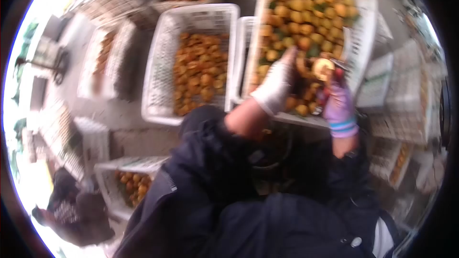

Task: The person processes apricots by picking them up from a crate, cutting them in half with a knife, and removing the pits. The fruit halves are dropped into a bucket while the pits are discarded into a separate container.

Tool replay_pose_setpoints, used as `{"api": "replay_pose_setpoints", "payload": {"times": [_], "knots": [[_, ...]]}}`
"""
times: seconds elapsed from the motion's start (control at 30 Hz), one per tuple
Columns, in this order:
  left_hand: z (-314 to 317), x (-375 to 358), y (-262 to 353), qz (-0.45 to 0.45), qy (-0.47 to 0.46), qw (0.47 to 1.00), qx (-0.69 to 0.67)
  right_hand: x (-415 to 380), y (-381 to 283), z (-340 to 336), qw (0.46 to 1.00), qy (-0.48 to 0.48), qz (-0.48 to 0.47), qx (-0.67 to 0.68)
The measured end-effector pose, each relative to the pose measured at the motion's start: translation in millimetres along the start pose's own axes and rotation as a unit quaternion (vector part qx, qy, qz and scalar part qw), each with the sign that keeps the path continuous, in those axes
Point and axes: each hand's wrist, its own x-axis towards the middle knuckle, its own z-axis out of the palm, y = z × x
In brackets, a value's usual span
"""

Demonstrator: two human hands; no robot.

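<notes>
Left hand [279, 81] beside cut fruit [323, 69], opening unclear; right hand [339, 105] clamped on 1 red tool [339, 74].

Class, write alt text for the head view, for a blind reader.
A white-gloved left hand and purple-gloved right hand work over a white crate of yellow-orange fruit, the right holding a blurred red tool beside a pale, apparently cut fruit. Another crate of fruit stands left.
</notes>
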Motion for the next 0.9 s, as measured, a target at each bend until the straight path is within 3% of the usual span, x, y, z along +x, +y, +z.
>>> {"api": "replay_pose_setpoints", "payload": {"times": [0.03, 0.07, 0.1, 0.13, 0.17, 0.23, 0.37, 0.47, 0.7, 0.87, 0.9], "knots": [[-9.7, 2.9, 1.4, 0.003, -0.039, 0.998, 0.051, -1.6, -15.7, 20.6, 0.999, 0.005, 0.032, 0.036], [-3.3, 2.9, 0.0, 0.004, -0.009, 1.000, 0.012, 0.1, -18.3, 23.3, 0.998, -0.029, 0.026, 0.057], [-28.8, 11.2, 6.0, 0.034, -0.024, 0.989, 0.140, 1.9, -28.1, 35.4, 0.997, -0.036, 0.027, 0.055], [-25.2, 14.3, 4.0, 0.053, -0.007, 0.988, 0.148, 4.8, -28.3, 27.4, 0.994, -0.074, 0.044, 0.074], [-23.6, 13.0, 2.7, 0.062, 0.002, 0.987, 0.150, 1.9, -30.1, 29.2, 0.993, -0.053, 0.051, 0.090], [-18.0, 10.1, 2.3, 0.080, 0.015, 0.984, 0.156, 3.3, -27.9, 21.9, 0.993, -0.088, 0.050, 0.067], [-7.0, 1.8, 3.8, 0.071, 0.046, 0.977, 0.196, 1.4, -31.4, 25.2, 0.996, -0.069, 0.045, 0.036], [-3.2, -4.4, 3.2, 0.067, -0.002, 0.957, 0.281, -1.0, -34.9, 26.9, 0.998, -0.053, 0.037, -0.011], [-17.0, 3.3, -0.5, 0.029, -0.034, 0.957, 0.285, -3.0, -19.6, 27.4, 0.979, -0.060, -0.060, -0.188], [-17.6, 5.6, 2.7, -0.002, -0.016, 0.977, 0.211, -2.6, -22.0, 29.6, 0.995, -0.054, -0.010, -0.086], [-19.2, 5.2, 3.0, -0.003, -0.016, 0.977, 0.211, 0.2, -21.6, 28.3, 0.999, -0.022, 0.037, -0.030]]}}
